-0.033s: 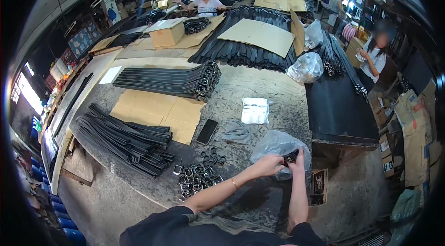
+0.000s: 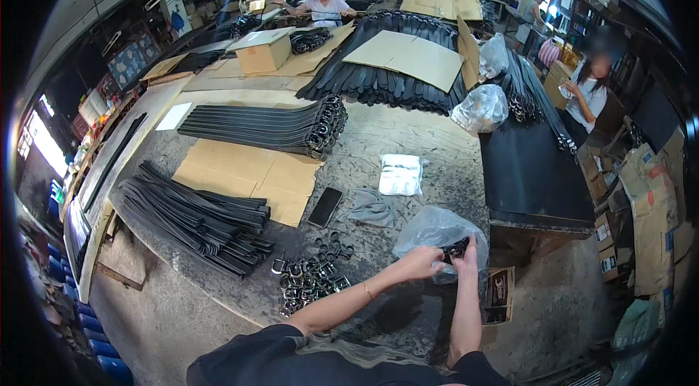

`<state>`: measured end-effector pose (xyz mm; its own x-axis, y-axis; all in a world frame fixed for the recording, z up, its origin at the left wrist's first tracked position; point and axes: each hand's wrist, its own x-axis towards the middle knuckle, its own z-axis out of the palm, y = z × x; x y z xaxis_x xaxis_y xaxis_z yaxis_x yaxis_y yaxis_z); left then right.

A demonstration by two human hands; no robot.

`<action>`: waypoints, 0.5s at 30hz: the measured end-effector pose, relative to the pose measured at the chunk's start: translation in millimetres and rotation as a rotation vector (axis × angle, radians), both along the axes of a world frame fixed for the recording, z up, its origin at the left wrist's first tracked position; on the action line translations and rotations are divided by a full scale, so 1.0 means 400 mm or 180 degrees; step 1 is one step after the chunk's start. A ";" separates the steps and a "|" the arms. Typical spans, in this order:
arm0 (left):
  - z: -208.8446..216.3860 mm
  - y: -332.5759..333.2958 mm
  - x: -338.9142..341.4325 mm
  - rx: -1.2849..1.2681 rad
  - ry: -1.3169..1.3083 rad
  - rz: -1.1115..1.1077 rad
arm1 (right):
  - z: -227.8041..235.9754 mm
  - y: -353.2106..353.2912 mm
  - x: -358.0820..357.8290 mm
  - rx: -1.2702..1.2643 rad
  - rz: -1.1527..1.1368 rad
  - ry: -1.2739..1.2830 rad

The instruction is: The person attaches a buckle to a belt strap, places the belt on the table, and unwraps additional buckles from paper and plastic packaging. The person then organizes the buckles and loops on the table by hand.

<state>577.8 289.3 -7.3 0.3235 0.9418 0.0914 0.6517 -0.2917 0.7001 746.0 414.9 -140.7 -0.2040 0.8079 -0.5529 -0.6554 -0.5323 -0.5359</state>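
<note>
My right hand (image 2: 467, 253) is closed around a bunch of small dark pieces (image 2: 456, 248), too small and shadowed to name, over the front of a clear plastic bag (image 2: 437, 224). From the left, my left hand (image 2: 422, 262) reaches to the same bunch, its fingers bent and close together; whether it pinches a piece is hidden. Left of my forearm lies a heap of metal belt buckles (image 2: 312, 284). Several small dark loops (image 2: 335, 246) are scattered just beyond it.
A phone (image 2: 325, 207), grey cloth (image 2: 371, 208) and white packet (image 2: 400, 174) lie beyond my hands. Black straps (image 2: 196, 219) and buckled belts (image 2: 255, 128) are stacked at left near cardboard (image 2: 247, 175). One person (image 2: 588, 91) is at right; others are farther back.
My fingers have shifted very slightly around the small dark pieces, and a little more of the bunch shows. Both hands stay over the plastic bag.
</note>
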 end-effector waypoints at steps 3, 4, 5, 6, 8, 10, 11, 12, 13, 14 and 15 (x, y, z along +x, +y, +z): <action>-0.050 -0.024 0.030 -0.1105 -0.0539 0.0756 | 0.072 -0.066 -0.009 -0.0343 -0.0245 -0.0103; -0.061 -0.021 0.036 -0.1102 -0.0535 0.0760 | 0.077 -0.087 -0.004 -0.0183 -0.0269 0.0114; -0.085 -0.016 0.032 -0.1846 -0.1263 0.0942 | 0.091 -0.122 -0.020 -0.0044 -0.0273 0.0343; -0.111 -0.018 0.031 -0.2579 -0.2004 0.1121 | 0.104 -0.169 -0.036 0.0149 -0.0383 0.0391; -0.100 -0.040 0.062 -0.2621 -0.2499 0.1475 | 0.084 -0.238 -0.033 -0.0078 -0.0622 0.0090; -0.042 -0.079 0.086 -0.2312 -0.3574 0.1336 | 0.081 -0.326 -0.081 0.0520 -0.0995 -0.0563; -0.115 -0.070 0.066 -0.2293 -0.3256 0.1028 | 0.136 -0.373 -0.112 0.0537 -0.0922 -0.0851; -0.111 -0.077 0.077 -0.2323 -0.3248 0.0998 | 0.118 -0.399 -0.113 0.0840 -0.1047 -0.0942; -0.095 -0.100 0.079 -0.2335 -0.3110 0.1024 | 0.152 -0.428 -0.122 0.0814 -0.1077 -0.1022; -0.078 -0.120 0.085 -0.2338 -0.2977 0.1048 | 0.190 -0.450 -0.125 0.0797 -0.1104 -0.1102; -0.074 -0.148 0.105 -0.1743 -0.3045 0.1193 | 0.179 -0.460 -0.125 0.0794 -0.1082 -0.1104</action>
